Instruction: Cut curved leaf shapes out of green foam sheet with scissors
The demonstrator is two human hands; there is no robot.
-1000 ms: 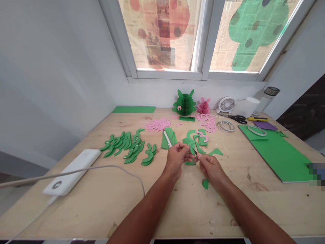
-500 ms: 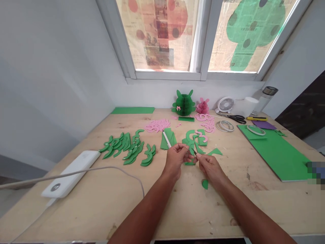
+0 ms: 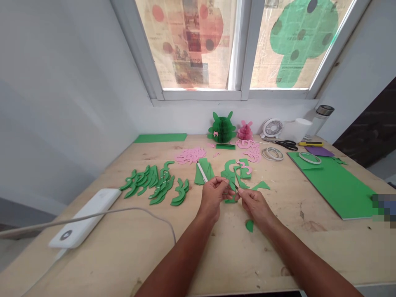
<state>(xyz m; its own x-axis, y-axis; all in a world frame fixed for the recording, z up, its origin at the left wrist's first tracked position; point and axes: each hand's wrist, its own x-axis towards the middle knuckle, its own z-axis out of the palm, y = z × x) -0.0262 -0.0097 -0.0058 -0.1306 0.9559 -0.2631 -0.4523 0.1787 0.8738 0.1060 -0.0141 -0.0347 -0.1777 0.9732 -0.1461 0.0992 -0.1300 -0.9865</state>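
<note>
Over the middle of the table my left hand [image 3: 216, 194] is closed in a pinch, its thumb and forefinger together. Whatever lies between those fingers is too small to make out. My right hand [image 3: 255, 203] is closed on a thin dark tool [image 3: 236, 187], whose tip points toward the left fingertips. Beneath and behind both hands are green paper pieces [image 3: 230, 166] and a pink curved paper cutout [image 3: 245, 167]. A white pen [image 3: 202, 172] rests on folded green paper [image 3: 208, 165] beside my left hand. Below the right wrist lies a small green scrap [image 3: 249, 225].
Stacked green cutouts [image 3: 161, 187] lie left, near a white power bank [image 3: 85, 218] with a cable. Pink cutouts [image 3: 190, 155], a green paper figure [image 3: 222, 128], a fan [image 3: 272, 128], scissors [image 3: 287, 144] and tape rolls [image 3: 272, 154] sit behind. Green sheets [image 3: 337, 189] lie right.
The head view has shifted slightly. Both hands keep nearly the same pose, and the dark tool stays between them.
</note>
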